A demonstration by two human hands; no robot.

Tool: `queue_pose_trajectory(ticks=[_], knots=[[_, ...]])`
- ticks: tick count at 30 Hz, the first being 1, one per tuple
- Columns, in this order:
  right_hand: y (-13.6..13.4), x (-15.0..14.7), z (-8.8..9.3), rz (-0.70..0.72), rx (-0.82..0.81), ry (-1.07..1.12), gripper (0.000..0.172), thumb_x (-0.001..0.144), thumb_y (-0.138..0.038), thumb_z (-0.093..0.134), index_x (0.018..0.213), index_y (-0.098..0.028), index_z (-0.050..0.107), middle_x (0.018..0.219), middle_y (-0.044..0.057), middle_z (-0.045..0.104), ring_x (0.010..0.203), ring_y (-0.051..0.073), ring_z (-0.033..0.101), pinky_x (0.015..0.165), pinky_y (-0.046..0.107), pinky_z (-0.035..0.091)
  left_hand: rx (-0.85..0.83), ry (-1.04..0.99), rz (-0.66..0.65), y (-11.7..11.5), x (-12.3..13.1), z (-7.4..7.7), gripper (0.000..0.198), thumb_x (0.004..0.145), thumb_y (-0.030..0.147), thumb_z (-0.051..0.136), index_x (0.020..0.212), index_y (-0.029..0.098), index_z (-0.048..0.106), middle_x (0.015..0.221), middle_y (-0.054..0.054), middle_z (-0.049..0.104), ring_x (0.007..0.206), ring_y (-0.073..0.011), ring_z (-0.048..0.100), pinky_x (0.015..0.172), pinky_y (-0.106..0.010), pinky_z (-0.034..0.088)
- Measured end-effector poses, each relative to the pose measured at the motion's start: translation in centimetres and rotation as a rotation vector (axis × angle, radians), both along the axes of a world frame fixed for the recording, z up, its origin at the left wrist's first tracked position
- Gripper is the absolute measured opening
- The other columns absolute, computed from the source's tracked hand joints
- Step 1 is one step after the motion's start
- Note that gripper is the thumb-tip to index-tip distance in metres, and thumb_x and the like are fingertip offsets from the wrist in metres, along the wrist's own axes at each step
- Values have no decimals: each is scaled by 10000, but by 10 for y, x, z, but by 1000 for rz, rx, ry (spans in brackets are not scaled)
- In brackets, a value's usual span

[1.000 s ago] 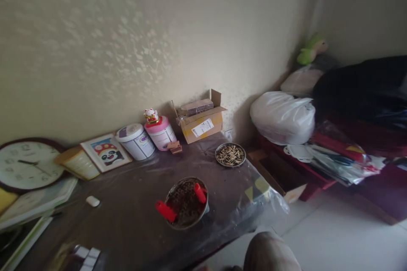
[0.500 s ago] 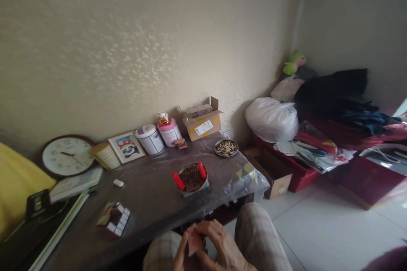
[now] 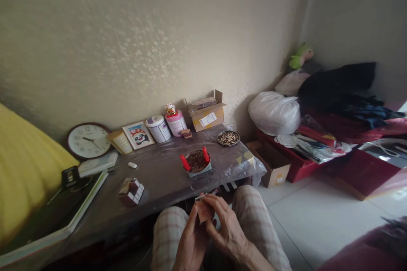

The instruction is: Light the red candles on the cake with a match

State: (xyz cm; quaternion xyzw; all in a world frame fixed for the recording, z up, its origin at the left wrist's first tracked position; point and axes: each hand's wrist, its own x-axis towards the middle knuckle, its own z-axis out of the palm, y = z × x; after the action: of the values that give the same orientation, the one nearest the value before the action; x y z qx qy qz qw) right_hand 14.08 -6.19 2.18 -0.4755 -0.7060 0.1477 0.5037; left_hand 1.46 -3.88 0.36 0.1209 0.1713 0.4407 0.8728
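Observation:
Above my lap, both hands hold a small reddish-brown cardboard box [image 3: 204, 211]. My left hand [image 3: 191, 235] grips it from the left and below, thumb along its side. From the right, the fingers of my right hand [image 3: 226, 226] bend over its top edge and lower corner. A strip of white and dark shows along the top edge; whether that is its contents I cannot tell. Beyond my hands, on the table, stands a round bowl [image 3: 197, 172] of dark brown bits with two red pieces upright at its rim.
The dark table [image 3: 162, 159] carries a small maroon-and-white box [image 3: 132, 192], a dish of thin sticks [image 3: 228, 137], two tubs, a picture frame [image 3: 138, 135] and a wall clock [image 3: 89, 140]. A cardboard box [image 3: 207, 116] stands at the back. Bags and boxes lie to the right.
The view has shifted, so the table items sit farther right. Both hands and the small box appear higher in view, the box turned to show its top edge.

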Motion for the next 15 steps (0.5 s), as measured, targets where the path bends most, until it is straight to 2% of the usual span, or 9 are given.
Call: queue_pose_trajectory(ticks=[3,6,15], knots=[[-3,0,1,-17,0,45,547,754,-91,504,1288,-195,448,1259,105,582,1172,223,553,1012,382,469,-22,13,0,-6,3,13,346,962,310,406,1105,185,695,1132,-77,728,1206,-218,566,1075,-365,364],[-4,1,2,-9,-11,64,555,755,-93,497,1298,-190,429,1263,113,574,1185,232,544,1028,404,456,-27,34,26,-10,5,20,347,957,321,420,1107,161,689,1133,-90,726,1136,-205,607,1039,-344,394],[-10,6,9,93,-125,93,574,785,-122,551,1318,-296,430,1310,55,557,1201,237,539,1043,415,446,-22,84,74,-15,3,21,282,930,287,487,1014,158,724,991,-95,744,970,-197,653,901,-301,460]])
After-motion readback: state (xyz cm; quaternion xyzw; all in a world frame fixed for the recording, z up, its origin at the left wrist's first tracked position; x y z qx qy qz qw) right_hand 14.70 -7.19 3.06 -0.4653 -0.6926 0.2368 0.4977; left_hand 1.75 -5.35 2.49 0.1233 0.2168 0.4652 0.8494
